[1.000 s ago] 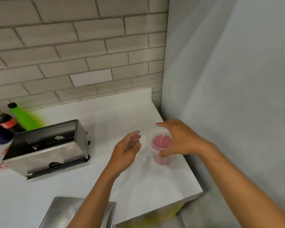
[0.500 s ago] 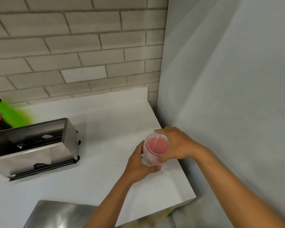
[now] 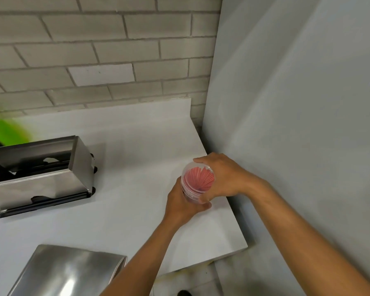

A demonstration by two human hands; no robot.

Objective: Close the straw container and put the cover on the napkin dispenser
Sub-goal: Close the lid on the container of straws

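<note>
Clear plastic straw container (image 3: 198, 184), packed with red straws, stands near the white worktop's (image 3: 137, 135) right edge, grasped low by the left hand (image 3: 185, 202) and at the rim by the right hand (image 3: 223, 178); its base is hidden. Far left, the steel napkin dispenser (image 3: 39, 174) is cut off.

Clear glossy plastic straw container (image 3: 195, 184), shiny brushed-metal napkin dispenser (image 3: 51, 176) and cover (image 3: 66, 272), matt white counter (image 3: 137, 146), rough brick wall (image 3: 94, 50).
</note>
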